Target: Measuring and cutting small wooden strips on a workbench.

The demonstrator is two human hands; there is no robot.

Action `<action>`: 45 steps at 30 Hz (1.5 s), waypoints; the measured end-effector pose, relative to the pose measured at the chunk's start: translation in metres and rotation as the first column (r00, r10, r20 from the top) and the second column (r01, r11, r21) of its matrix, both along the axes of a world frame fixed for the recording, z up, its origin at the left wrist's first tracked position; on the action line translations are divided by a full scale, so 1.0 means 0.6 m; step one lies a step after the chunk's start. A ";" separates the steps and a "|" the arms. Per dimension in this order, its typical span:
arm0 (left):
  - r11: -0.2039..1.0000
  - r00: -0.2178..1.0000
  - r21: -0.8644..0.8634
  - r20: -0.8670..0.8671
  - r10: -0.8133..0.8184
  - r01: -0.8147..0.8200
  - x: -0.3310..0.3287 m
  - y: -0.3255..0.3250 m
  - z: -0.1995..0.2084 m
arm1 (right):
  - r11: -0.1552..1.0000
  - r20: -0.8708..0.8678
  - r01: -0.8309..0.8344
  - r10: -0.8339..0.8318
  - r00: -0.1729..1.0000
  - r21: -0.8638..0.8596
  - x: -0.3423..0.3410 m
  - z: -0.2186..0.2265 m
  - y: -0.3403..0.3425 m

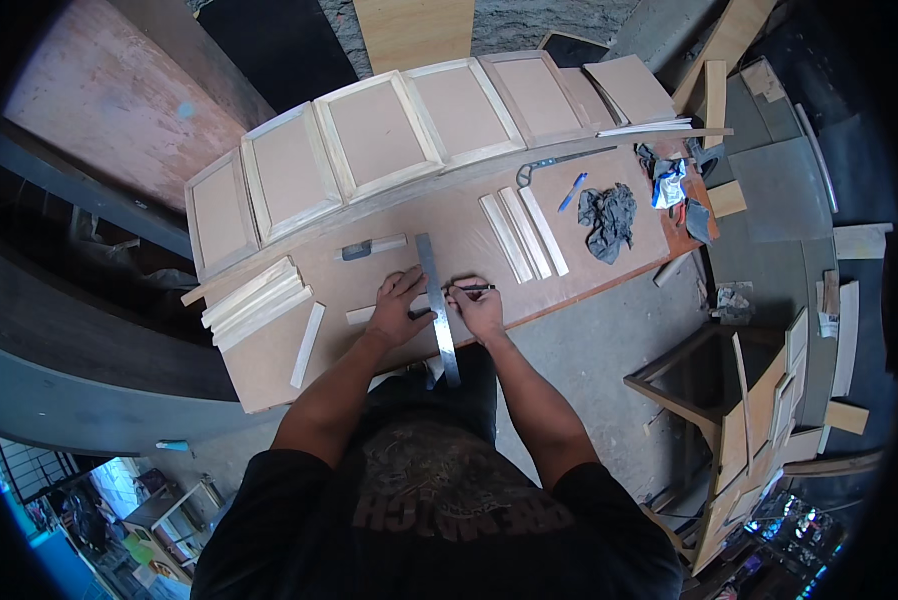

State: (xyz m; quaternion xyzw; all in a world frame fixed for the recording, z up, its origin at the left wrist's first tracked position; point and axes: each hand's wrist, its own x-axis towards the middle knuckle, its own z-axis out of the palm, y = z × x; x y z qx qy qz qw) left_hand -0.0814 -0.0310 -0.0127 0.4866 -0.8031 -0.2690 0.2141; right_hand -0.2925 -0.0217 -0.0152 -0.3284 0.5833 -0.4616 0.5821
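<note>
Both forearms reach forward over the bench (589,250). Left hand (399,310), fingers spread, presses flat on the steel ruler (437,305). Right hand (479,308) grips a pencil (474,288) beside it.

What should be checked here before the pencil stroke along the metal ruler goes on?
1. Left hand presses the long grey metal ruler flat: ok.
2. Ruler lies across the narrow pale wooden strip on the brown board worktop: ok.
3. Right hand holds the dark pencil with its tip at the ruler edge: ok.
4. Ruler square to the strip: cannot tell.
5. Existing mark under the tip: cannot tell, too small.
6. Three loose pale wooden slats and the crumpled grey rag lie apart from the hands: ok.
</note>
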 end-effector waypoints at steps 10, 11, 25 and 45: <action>1.000 1.000 0.008 -0.009 0.001 -0.001 -0.001 0.002 0.000 | 1.000 0.003 -0.019 0.019 1.000 0.004 0.000 -0.001 0.002; 1.000 1.000 0.011 -0.005 0.002 -0.002 -0.001 0.002 0.000 | 1.000 0.001 -0.021 0.021 1.000 0.005 -0.001 -0.002 0.002; 1.000 1.000 0.008 0.012 0.007 -0.007 -0.001 0.002 -0.003 | 0.997 -0.007 -0.077 0.077 0.997 -0.005 -0.010 -0.007 0.010; 1.000 1.000 0.026 0.012 0.002 -0.002 0.000 0.001 -0.001 | 0.988 0.147 0.144 -0.151 0.977 0.058 -0.009 0.005 0.020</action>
